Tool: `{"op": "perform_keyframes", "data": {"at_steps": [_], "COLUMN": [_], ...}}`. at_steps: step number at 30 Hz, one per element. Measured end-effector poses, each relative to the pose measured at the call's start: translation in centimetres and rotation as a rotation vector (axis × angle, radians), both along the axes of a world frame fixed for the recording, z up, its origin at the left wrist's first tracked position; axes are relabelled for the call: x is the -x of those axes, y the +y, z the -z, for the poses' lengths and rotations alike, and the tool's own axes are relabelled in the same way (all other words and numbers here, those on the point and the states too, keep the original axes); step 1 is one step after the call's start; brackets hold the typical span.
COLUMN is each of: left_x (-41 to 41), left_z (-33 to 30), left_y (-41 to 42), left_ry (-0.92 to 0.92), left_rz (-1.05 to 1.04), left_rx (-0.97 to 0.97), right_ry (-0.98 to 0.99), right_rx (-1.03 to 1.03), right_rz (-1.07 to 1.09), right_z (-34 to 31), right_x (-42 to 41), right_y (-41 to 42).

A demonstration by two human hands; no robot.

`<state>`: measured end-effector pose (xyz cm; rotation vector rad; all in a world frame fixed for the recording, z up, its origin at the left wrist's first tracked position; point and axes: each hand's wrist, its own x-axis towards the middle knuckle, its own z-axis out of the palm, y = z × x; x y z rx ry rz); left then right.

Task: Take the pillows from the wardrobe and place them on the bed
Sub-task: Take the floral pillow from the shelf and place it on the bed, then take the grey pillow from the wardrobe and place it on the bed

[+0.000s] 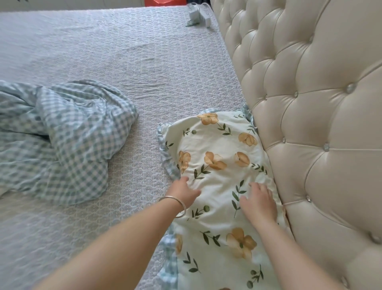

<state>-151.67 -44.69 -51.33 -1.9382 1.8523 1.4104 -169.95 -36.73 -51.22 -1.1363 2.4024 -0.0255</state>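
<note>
A cream pillow [219, 149] printed with orange flowers and green leaves, edged in a checked frill, lies flat on the bed [128, 62] against the headboard. My left hand [185, 191], a silver bangle on its wrist, rests palm down on the pillow's left edge. My right hand [259, 201] lies flat with fingers spread on the pillow's right side, close to the headboard. Neither hand grips the fabric. The wardrobe is out of view.
A crumpled green-and-white checked blanket [62, 140] sits on the bed's left half. The tufted cream headboard [314, 124] fills the right side. Small white items with a cord [198, 16] lie at the bed's far corner, near something orange [163, 2].
</note>
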Motion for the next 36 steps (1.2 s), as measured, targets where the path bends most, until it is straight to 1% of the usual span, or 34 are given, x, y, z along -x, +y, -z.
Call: {"op": "perform_keyframes", "data": {"at_steps": [2,4,7,12,14,18,20,23,27,31,36], "left_x": [-1.3,-3.4,-8.3,-19.4,-23.1,-33.6,-38.7,-46.6,-58.0,-69.2,-81.0], "left_z": [-2.5,-5.4,-10.4,-18.3,-20.6,-24.9,-26.3,-28.0,-31.0,-34.3,-37.5], "left_y": [0.6,1.0,1.6,2.9,3.5,6.5,8.3,11.3,15.5,20.2,26.8], "left_ry": [0.022,0.049,0.04,-0.001,-0.016,-0.041,-0.048,-0.111,-0.138,-0.193,-0.295], "left_rz": [0.002,-0.019,-0.045,-0.196,-0.252,-0.367,-0.408,-0.439,-0.567,-0.706,-0.93], "left_rx": [0.07,0.182,0.32,0.417,0.446,0.462,0.442,0.41,0.408,0.488,0.562], "right_ry": [-0.04,-0.087,-0.129,-0.203,-0.216,-0.309,-0.33,-0.36,-0.397,-0.433,-0.519], "right_rx": [0.05,0.094,0.147,0.253,0.295,0.311,0.293,0.292,0.29,0.311,0.403], "right_rz": [-0.08,-0.132,-0.219,-0.37,-0.408,-0.559,-0.651,-0.756,-0.87,-1.01,-1.276], "right_z": [-2.2,-4.8,-9.1,-16.1,-18.1,-22.1,-23.7,-25.8,-29.0,-32.0,-35.0], "right_x": [-2.9,-6.0,-10.9,-21.0,-24.4,-34.9,-40.3,-48.3,-60.2,-73.4,-88.2], "right_y": [-0.6,-1.3,-2.5,-2.9,-3.0,-2.1,-1.3,-0.2,1.1,3.0,7.6]}}
